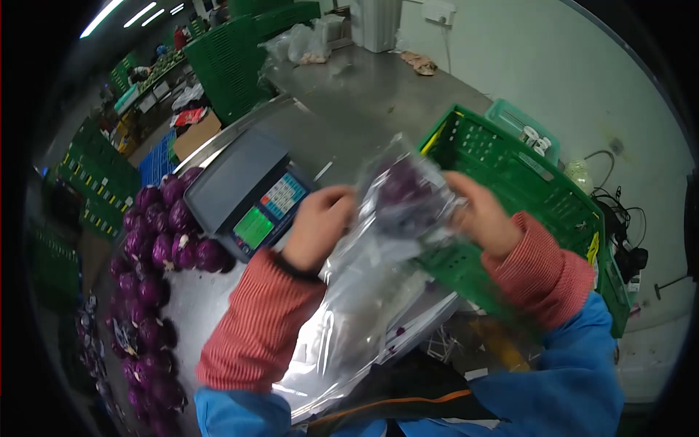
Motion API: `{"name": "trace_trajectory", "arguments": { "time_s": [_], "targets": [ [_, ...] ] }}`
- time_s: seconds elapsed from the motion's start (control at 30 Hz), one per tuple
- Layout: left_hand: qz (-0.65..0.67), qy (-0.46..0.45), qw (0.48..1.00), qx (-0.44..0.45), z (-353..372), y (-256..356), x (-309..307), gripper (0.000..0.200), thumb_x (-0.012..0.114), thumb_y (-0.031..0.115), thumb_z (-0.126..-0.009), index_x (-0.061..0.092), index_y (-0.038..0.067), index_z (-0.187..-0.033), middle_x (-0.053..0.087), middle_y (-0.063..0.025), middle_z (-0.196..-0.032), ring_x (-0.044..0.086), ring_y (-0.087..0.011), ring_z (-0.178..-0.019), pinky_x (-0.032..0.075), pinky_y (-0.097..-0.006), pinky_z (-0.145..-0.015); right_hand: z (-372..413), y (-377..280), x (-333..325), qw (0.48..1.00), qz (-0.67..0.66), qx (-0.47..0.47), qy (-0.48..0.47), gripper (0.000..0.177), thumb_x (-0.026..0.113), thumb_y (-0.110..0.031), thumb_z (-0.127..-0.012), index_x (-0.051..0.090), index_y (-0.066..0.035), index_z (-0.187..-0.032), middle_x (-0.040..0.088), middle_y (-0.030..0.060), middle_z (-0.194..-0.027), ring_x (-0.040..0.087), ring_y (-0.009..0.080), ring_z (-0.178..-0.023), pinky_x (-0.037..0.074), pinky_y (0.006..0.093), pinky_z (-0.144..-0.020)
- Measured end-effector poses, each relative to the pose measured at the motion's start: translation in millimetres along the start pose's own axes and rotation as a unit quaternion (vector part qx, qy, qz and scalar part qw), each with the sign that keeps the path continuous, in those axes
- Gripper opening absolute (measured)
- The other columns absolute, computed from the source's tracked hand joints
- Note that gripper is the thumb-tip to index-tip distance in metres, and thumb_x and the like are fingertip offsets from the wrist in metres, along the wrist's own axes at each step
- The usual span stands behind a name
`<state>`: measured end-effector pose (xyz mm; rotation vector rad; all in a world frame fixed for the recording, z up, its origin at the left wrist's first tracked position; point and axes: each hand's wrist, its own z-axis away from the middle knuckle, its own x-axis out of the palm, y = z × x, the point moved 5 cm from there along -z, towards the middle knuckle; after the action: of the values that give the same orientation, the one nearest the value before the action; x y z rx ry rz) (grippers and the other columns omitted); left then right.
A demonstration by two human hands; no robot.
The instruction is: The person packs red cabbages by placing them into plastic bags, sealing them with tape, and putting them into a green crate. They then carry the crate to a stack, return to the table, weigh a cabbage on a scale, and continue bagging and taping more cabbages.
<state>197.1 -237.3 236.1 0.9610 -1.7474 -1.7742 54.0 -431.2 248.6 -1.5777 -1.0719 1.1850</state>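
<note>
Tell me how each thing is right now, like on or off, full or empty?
left hand: closed on the plastic bag
right hand: closed on the bag too
plastic bag: held up, one purple cabbage inside
scale: on, screen lit green, platform bare
green crate: open top, nothing seen inside
cabbage pile: loose, not bagged

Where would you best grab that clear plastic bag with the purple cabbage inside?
Grip the clear plastic bag by its slack film on both sides of the round purple cabbage, probably from left and right as the left hand and right hand do: film gathers easily, the bulge offers no edge.
</note>
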Motion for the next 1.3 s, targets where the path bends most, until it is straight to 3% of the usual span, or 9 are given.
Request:
{"name": "trace_trajectory", "arguments": {
  "time_s": [0.17,0.3,0.4,0.53,0.7,0.77,0.97,1.1,1.3],
  "targets": [
    [0.118,-0.123,0.960,-0.224,-152,-20,157,0.043,0.049,0.042,-0.091,0.054,0.004,-0.109,0.061,-0.0128,-0.098,0.061,-0.0226,-0.084,0.052,-0.0359,-0.074,-24,100,-152,0.962,-0.137,0.195,0.134,0.068,0.044,-0.068,-0.086,0.057,-0.005,-0.108,0.061,0.0065,-0.076,0.055,0.0131,-0.053,0.042,0.0254,-0.041],
    [-0.062,-0.134,0.979,-0.143,-278,-134,240,0.060,0.030,0.057,-0.092,0.051,0.005,-0.112,0.062,-0.0207,-0.094,0.062,-0.0298,-0.082,0.048,-0.0404,-0.074,-46,210,-199,0.926,-0.162,0.316,0.126,0.083,0.033,-0.082,-0.077,0.062,-0.008,-0.102,0.063,0.0042,-0.077,0.049,0.0116,-0.048,0.037,0.0262,-0.036],
    [-0.177,-0.080,0.972,-0.135,-311,-166,280,0.068,0.020,0.058,-0.093,0.056,0.005,-0.118,0.057,-0.0268,-0.117,0.052,-0.0358,-0.115,0.040,-0.0409,-0.097,-87,311,-209,0.875,-0.427,0.181,0.141,0.073,0.034,-0.066,-0.090,0.047,-0.010,-0.133,0.051,0.0087,-0.134,0.046,0.0267,-0.123,0.033,0.0421,-0.105],
    [-0.310,-0.114,0.943,-0.046,-286,-126,293,0.051,0.047,0.042,-0.087,0.060,0.003,-0.116,0.061,-0.0237,-0.113,0.059,-0.0361,-0.107,0.044,-0.0455,-0.094,-95,323,-193,0.820,-0.425,0.315,0.219,0.066,0.040,-0.059,-0.091,0.048,-0.007,-0.129,0.051,0.0124,-0.130,0.046,0.0269,-0.120,0.038,0.0436,-0.099],
    [-0.112,-0.003,0.967,0.229,-148,-7,190,0.028,0.063,0.023,-0.078,0.064,0.004,-0.098,0.063,-0.0181,-0.097,0.059,-0.0339,-0.097,0.046,-0.0418,-0.087,-112,319,-238,0.907,0.123,0.370,0.159,0.052,0.047,-0.049,-0.089,0.054,-0.003,-0.111,0.057,0.0186,-0.111,0.054,0.0349,-0.103,0.043,0.0464,-0.086],
    [-0.098,0.065,0.936,0.332,-73,9,106,0.021,0.066,0.016,-0.077,0.063,0.005,-0.096,0.061,-0.0140,-0.098,0.057,-0.0313,-0.098,0.044,-0.0405,-0.087,-122,270,-238,0.803,0.480,0.341,0.096,0.047,0.051,-0.045,-0.088,0.056,-0.001,-0.104,0.060,0.0211,-0.103,0.057,0.0381,-0.096,0.046,0.0475,-0.081],
    [-0.402,0.522,0.748,0.076,49,-152,-243,0.051,0.060,0.019,-0.081,0.045,0.000,-0.126,0.050,-0.0204,-0.122,0.046,-0.0376,-0.111,0.033,-0.0442,-0.101,-148,35,-58,0.731,0.662,-0.063,0.157,0.024,0.055,-0.024,-0.089,0.055,-0.002,-0.081,0.061,0.0207,-0.079,0.060,0.0400,-0.073,0.045,0.0468,-0.060],
    [-0.443,0.428,0.785,-0.068,90,-252,-335,0.060,0.057,0.029,-0.087,0.036,0.004,-0.137,0.043,-0.0212,-0.133,0.040,-0.0384,-0.123,0.033,-0.0429,-0.103,-153,-1,131,0.858,0.470,-0.204,0.009,0.017,0.063,-0.017,-0.082,0.057,-0.002,-0.083,0.058,0.0182,-0.070,0.059,0.0353,-0.065,0.045,0.0404,-0.057],
    [-0.107,0.492,0.857,-0.112,134,-273,-347,0.052,0.053,0.035,-0.091,0.045,0.003,-0.131,0.046,-0.0238,-0.126,0.046,-0.0335,-0.117,0.036,-0.0387,-0.099,-180,99,411,0.926,0.174,0.217,-0.254,0.060,0.055,-0.050,-0.088,0.052,0.004,-0.115,0.064,0.0174,-0.080,0.064,0.0212,-0.062,0.050,0.0328,-0.054]
  ]
}}
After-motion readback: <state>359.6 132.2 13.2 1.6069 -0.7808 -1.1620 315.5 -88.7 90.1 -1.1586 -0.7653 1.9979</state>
